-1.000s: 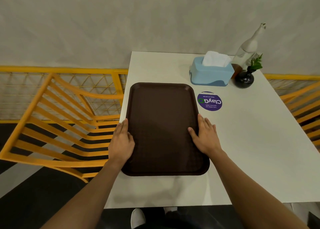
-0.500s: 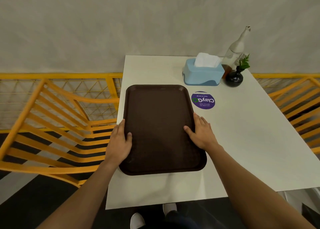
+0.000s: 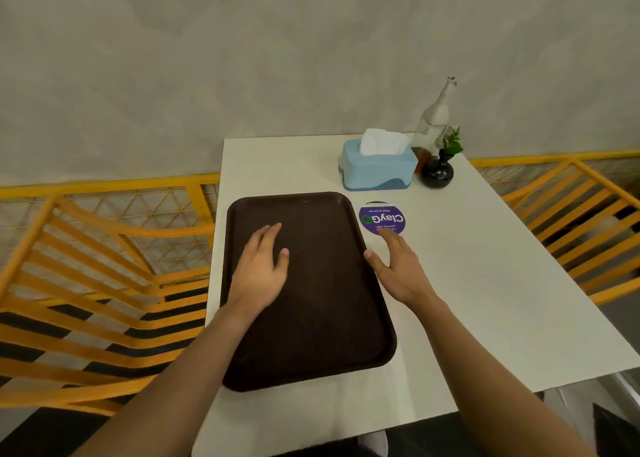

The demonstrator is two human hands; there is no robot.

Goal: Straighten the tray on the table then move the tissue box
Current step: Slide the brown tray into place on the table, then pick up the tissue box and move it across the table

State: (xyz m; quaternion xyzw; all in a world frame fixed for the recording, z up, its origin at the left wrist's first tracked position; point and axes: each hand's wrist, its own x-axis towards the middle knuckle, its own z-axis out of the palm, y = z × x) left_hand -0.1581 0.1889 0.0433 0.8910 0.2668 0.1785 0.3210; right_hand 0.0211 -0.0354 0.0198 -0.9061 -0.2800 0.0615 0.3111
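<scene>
A dark brown tray (image 3: 325,318) lies lengthwise along the left side of the white table (image 3: 485,300). My left hand (image 3: 261,271) hovers over the tray's inner surface, fingers apart, holding nothing. My right hand (image 3: 398,266) is open above the tray's right edge, fingertips reaching over the purple round sticker (image 3: 382,218). The light blue tissue box (image 3: 377,167), with white tissue sticking out of its top, stands at the far end of the table, beyond both hands.
Right of the tissue box stand a clear glass bottle (image 3: 434,117) and a small black vase with a green sprig (image 3: 438,171). Yellow slatted chairs (image 3: 86,283) flank the table on both sides. A grey wall rises behind.
Both hands have let go of the tray's side edges and moved forward; the left now hovers over the tray, the right over its right edge. The camera view shifted too.
</scene>
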